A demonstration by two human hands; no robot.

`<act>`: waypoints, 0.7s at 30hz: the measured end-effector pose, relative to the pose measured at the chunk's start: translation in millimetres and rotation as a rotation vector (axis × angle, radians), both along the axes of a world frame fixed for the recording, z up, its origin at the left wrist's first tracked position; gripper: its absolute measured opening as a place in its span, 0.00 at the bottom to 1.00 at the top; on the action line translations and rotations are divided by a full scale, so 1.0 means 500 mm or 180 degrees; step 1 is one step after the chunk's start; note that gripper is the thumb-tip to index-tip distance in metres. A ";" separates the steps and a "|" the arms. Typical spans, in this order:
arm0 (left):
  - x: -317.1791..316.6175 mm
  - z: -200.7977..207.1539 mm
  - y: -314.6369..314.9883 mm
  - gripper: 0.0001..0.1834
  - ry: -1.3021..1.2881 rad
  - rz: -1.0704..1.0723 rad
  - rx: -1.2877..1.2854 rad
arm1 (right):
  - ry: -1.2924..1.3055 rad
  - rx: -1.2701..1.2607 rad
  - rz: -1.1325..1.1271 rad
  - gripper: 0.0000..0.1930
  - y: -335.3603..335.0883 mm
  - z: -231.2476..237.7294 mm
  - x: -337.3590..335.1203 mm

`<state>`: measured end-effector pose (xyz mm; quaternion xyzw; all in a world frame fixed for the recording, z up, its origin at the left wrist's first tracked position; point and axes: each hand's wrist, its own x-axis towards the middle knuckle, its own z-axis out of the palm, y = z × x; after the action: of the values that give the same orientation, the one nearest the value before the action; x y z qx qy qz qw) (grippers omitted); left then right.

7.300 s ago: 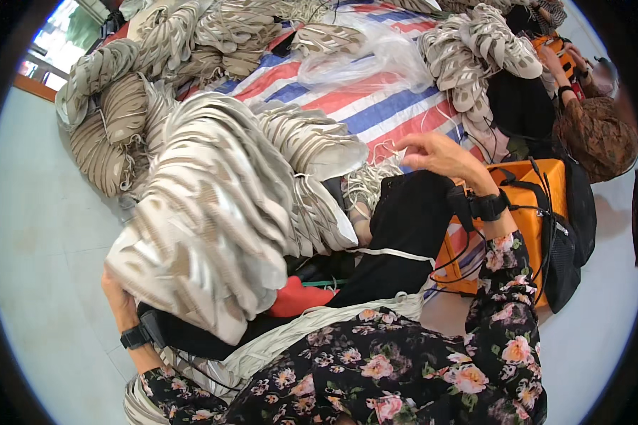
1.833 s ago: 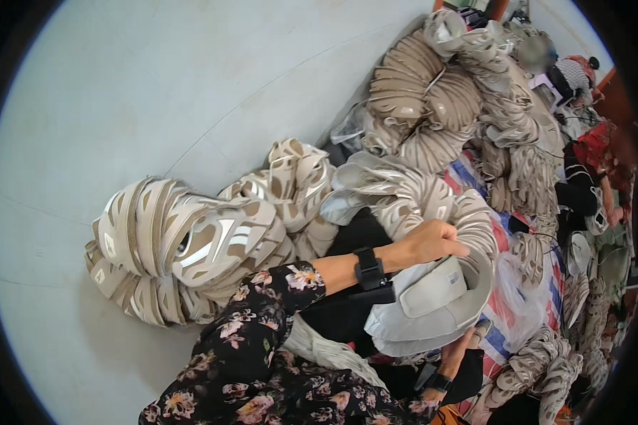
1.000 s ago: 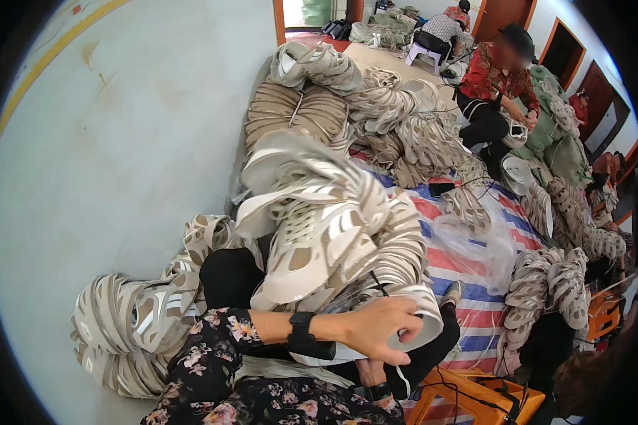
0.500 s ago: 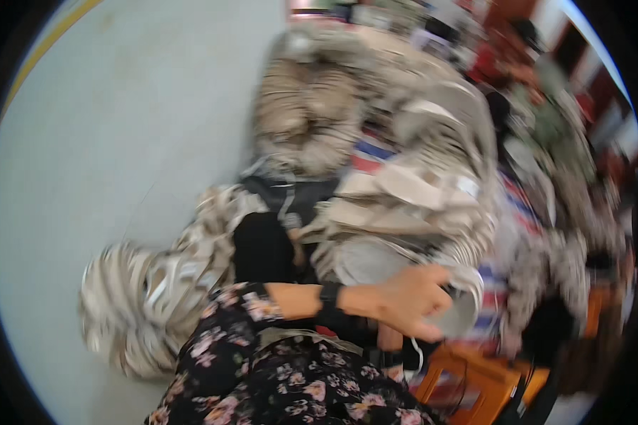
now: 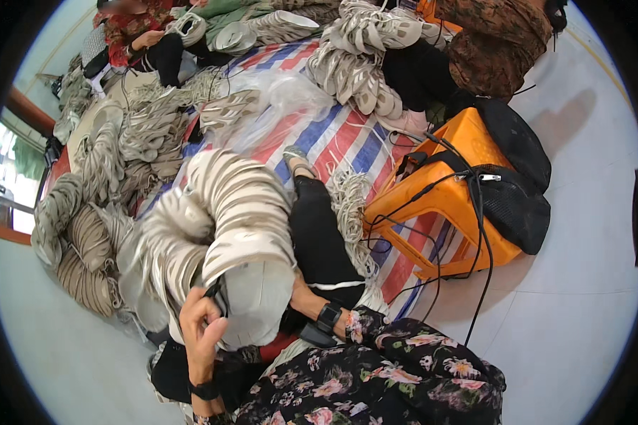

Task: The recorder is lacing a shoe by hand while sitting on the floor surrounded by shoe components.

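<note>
A long curved stack of nested beige-and-white shoe uppers (image 5: 252,219) stands in front of me, its nearest pale grey piece facing my body. My left hand (image 5: 200,327) is at the near left edge of this stack, fingers curled round a small black object (image 5: 221,296) whose kind I cannot make out. On the stack's right side is my right hand (image 5: 303,296), touching or very close to it; its fingers are hidden behind the uppers. My right wrist wears a black watch (image 5: 329,316).
An orange plastic stool (image 5: 443,191) with a black bag (image 5: 514,209) and dangling cables stands at right. More bundled uppers (image 5: 149,131) lie left on a striped sheet (image 5: 347,138), near clear plastic (image 5: 290,99). Two people sit at the back, one in camouflage print (image 5: 485,46).
The view has swung to the right and sharpened, bringing the stool and the people into clearer sight. Both hands now show beside the stack; before, one blurred hand was plainly visible.
</note>
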<state>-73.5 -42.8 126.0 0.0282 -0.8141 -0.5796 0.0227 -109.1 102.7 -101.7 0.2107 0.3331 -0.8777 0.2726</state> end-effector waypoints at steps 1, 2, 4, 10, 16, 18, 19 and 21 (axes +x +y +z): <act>0.016 -0.008 -0.018 0.18 -0.0028 0.0164 0.0034 | 0.0104 0.0303 -0.0204 0.24 -0.022 0.011 0.003; 0.026 -0.019 -0.025 0.18 -0.0020 0.0149 0.0061 | -0.0042 0.0369 -0.0068 0.26 -0.022 0.021 0.005; 0.042 -0.037 -0.035 0.17 -0.0404 0.0478 0.0203 | -0.0031 0.0363 0.0005 0.28 -0.014 0.022 0.010; 0.064 -0.069 -0.056 0.15 -0.0363 0.0656 0.0502 | 0.0264 0.0769 0.0039 0.29 -0.020 -0.015 0.020; 0.071 -0.107 -0.083 0.14 -0.0247 0.0774 0.0822 | 0.0230 0.0861 0.0252 0.30 -0.016 -0.006 0.020; 0.076 -0.115 -0.089 0.13 -0.0212 0.0841 0.0860 | 0.0174 0.0921 0.0272 0.31 -0.017 -0.008 0.020; 0.079 -0.119 -0.091 0.13 -0.0188 0.0873 0.0889 | 0.0183 0.0919 0.0303 0.31 -0.017 -0.009 0.021; 0.083 -0.127 -0.100 0.13 -0.0187 0.0955 0.0889 | 0.0057 0.0921 0.0358 0.33 -0.021 0.009 0.027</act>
<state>-32.1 -92.8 62.3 0.1689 -0.7128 -0.6759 0.0809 -95.7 92.3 -97.1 0.2209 0.4698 -0.8057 0.2851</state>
